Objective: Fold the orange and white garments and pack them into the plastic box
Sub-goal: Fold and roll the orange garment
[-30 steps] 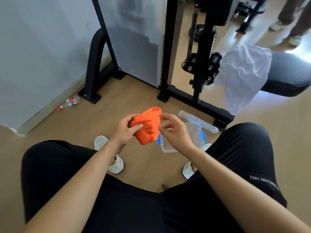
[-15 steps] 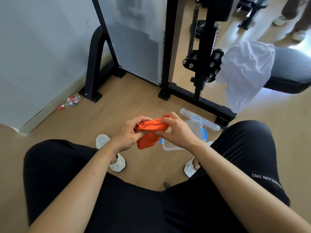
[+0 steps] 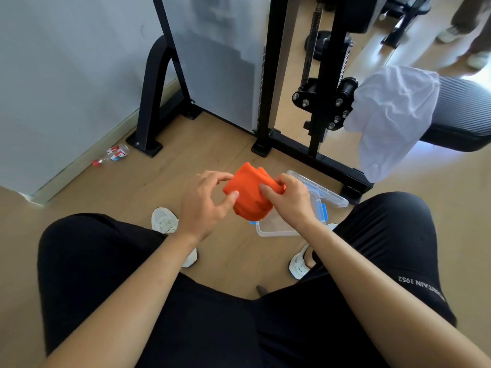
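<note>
Head cam, looking down: both hands hold a bunched orange garment over a clear box on the floor.

I see the orange garment (image 3: 248, 195) rolled into a lump and held in the air btwn my knees, in front of the box (image 3: 279, 227), not inside it. L hand (image 3: 202, 205) pinches its left edge, thumb on the front and index finger curled at the top; other fingers loosely bent. R hand (image 3: 291, 200) grips the right side, thumb pressed on the cloth, fingers curled over the top. The box sits open on the floor (image 3: 212, 155) w/ blue clips, its lid (image 3: 322, 189) lying just behind it. White garment (image 3: 390, 115) hangs unfolded off a black pad (image 3: 465, 110), upper right, well apart from the box. A small bottle (image 3: 114, 154) lies by the wall, left.
</note>
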